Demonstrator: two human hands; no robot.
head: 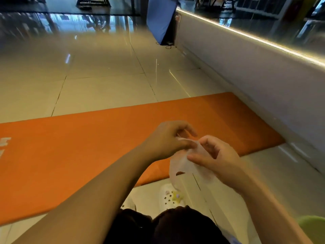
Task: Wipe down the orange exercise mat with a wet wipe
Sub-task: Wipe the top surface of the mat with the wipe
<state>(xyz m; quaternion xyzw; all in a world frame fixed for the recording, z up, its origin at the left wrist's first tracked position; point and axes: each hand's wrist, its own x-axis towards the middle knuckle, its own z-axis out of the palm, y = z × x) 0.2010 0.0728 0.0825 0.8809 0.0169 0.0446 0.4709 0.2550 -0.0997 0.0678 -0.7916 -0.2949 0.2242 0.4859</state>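
Here, both hands point(193, 148) pinching wipe point(182, 164)

- The orange mat point(70, 155) is running off the left edge, its white lettering point(4, 145) cut short and unreadable.
- The arms are covering part of the mat's near edge.
- The wipe point(182, 164) is hiding part of a white shoe point(171, 196).

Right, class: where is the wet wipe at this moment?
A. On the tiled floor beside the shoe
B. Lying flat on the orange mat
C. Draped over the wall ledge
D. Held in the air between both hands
D: the wet wipe hangs between the left hand and the right hand, both pinching it above the orange mat.
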